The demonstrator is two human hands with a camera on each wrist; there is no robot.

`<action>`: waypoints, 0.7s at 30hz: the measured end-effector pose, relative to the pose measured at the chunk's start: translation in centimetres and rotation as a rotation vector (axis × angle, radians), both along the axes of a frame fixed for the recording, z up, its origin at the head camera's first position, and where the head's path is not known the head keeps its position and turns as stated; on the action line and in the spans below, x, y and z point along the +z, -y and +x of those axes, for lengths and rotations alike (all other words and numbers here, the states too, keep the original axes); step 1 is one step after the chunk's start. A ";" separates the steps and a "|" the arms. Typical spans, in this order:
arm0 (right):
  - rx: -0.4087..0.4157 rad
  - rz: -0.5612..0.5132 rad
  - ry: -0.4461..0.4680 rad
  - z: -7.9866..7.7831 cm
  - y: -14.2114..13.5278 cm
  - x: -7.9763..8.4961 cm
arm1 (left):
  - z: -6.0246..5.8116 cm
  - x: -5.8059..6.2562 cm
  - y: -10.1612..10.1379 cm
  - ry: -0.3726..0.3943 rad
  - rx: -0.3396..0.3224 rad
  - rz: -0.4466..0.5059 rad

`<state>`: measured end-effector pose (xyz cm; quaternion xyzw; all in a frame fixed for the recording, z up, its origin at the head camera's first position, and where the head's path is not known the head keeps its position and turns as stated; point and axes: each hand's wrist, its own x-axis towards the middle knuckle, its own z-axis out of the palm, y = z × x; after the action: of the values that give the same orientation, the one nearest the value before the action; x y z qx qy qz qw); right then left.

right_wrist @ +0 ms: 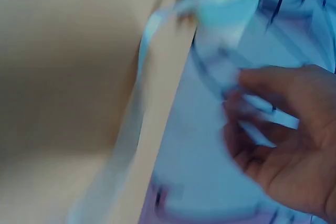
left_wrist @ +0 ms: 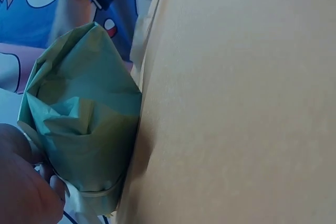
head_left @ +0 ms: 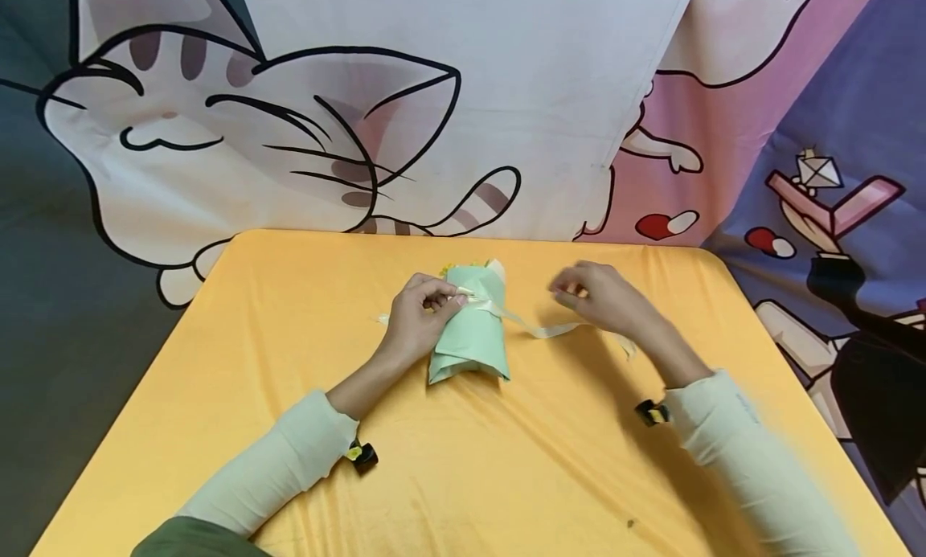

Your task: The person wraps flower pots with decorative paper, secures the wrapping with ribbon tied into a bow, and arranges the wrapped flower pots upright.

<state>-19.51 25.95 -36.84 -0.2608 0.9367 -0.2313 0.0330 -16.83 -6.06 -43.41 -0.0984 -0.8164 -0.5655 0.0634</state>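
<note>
A small bouquet wrapped in mint-green paper [head_left: 473, 344] lies on the table, with bits of yellow flowers [head_left: 450, 269] at its far end. A pale ribbon [head_left: 553, 330] goes round the wrap, its long tail trailing right over the cloth. My left hand [head_left: 419, 320] pinches the ribbon at the front of the wrap between thumb and index finger. In the left wrist view, the wrap's folded paper [left_wrist: 94, 153] partly hides the fingertips. Right of the bouquet, my right hand [head_left: 604, 300] is raised with loosely curled fingers and holds nothing. The ribbon tail [right_wrist: 140, 61] hangs apart from it.
A yellow cloth [head_left: 347, 460] covers the table. Behind it hangs a fabric backdrop [head_left: 550, 99] with cartoon cats. A short pale ribbon end [head_left: 383, 319] shows left of the left hand. A small dark speck [head_left: 630, 524] lies near the front.
</note>
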 end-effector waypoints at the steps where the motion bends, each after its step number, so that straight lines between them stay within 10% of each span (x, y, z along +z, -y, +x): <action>1: -0.008 -0.059 -0.029 0.2 1.6 -0.1 | 0.0 0.0 0.0 -0.002 0.007 0.004; 9: 0.104 -0.138 -0.088 -0.6 10.7 -1.0 | 0.5 -0.8 -0.3 -0.023 0.053 0.069; 21: 0.053 -0.156 -0.055 -0.2 11.9 -1.9 | 0.9 -0.5 -0.3 -0.026 0.096 0.080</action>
<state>-19.72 14.09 -38.76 -0.2934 0.9092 -0.2953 -0.0068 -15.93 -5.77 -43.95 -0.0638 -0.7959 -0.5928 0.1050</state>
